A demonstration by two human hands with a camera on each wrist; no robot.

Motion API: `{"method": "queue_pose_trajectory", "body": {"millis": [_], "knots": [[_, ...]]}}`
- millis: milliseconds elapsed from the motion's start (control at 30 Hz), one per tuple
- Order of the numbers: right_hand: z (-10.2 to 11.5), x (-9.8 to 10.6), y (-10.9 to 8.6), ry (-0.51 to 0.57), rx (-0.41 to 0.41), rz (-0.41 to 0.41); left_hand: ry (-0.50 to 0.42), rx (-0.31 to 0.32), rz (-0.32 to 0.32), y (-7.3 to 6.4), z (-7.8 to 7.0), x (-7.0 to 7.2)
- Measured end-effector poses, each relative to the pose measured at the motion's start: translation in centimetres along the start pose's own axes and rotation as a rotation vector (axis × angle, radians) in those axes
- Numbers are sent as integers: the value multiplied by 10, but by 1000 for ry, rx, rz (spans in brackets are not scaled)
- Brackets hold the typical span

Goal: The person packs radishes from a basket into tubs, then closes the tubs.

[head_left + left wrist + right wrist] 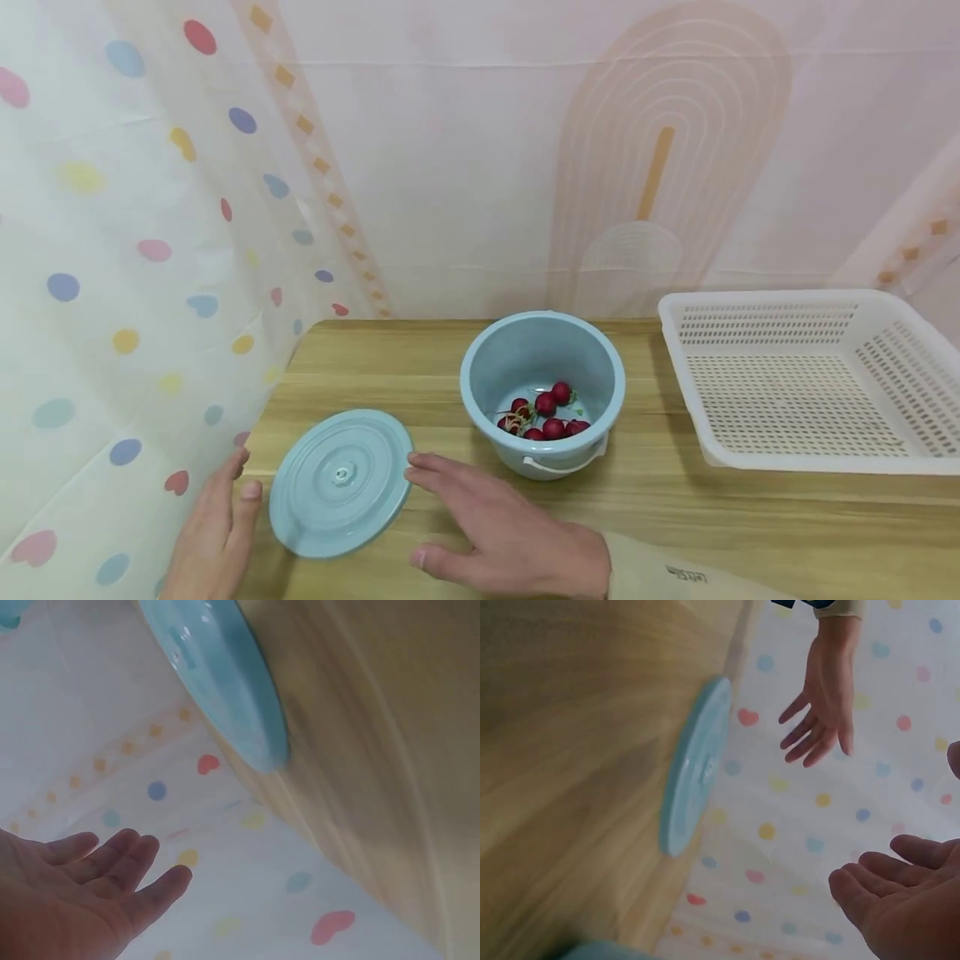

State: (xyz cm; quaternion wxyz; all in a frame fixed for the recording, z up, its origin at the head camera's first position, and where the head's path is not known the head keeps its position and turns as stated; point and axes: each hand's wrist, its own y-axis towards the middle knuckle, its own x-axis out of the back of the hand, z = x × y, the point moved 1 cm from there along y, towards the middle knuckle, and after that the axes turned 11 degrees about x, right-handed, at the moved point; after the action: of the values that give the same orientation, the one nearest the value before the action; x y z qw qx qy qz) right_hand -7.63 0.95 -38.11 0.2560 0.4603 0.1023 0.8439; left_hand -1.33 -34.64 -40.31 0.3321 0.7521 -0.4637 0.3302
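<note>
A round light-blue lid (315, 492) with a small centre knob lies flat on the wooden table. To its left hovers my left hand (213, 533), fingers extended and holding nothing; the left wrist view shows the same hand (97, 892) apart from the lid (225, 682). My right hand (498, 525) is at the lid's right side, fingers relaxed and nothing held. In the right wrist view, a gap shows between that hand (907, 892) and the lid (694, 776). Behind the right hand stands a light-blue bucket (540, 342) with several red radishes (546, 405) inside.
A white perforated plastic basket (795, 392) sits at the right of the wooden table (645, 525). The bucket's white handle (566, 468) hangs down in front. A polka-dot curtain (150, 333) borders the left side, and a patterned curtain (465, 167) hangs behind.
</note>
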Motion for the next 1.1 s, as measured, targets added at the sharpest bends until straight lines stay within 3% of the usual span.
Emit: {"method": "queue_pose_trajectory", "body": {"millis": [200,433,533,933,1100], "knots": [[-10,-16,21,51,-98,62,55,23,83,11,15,0],[-29,-34,39,127,-233,42,146,148,326,31,25,-3],[-38,-43,46,168,-294,21,183,168,392,37,26,-6],[-58,-60,61,289,-550,-157,300,231,493,56,26,-19],[-60,-65,64,376,-580,-184,315,246,494,58,27,-21]]}}
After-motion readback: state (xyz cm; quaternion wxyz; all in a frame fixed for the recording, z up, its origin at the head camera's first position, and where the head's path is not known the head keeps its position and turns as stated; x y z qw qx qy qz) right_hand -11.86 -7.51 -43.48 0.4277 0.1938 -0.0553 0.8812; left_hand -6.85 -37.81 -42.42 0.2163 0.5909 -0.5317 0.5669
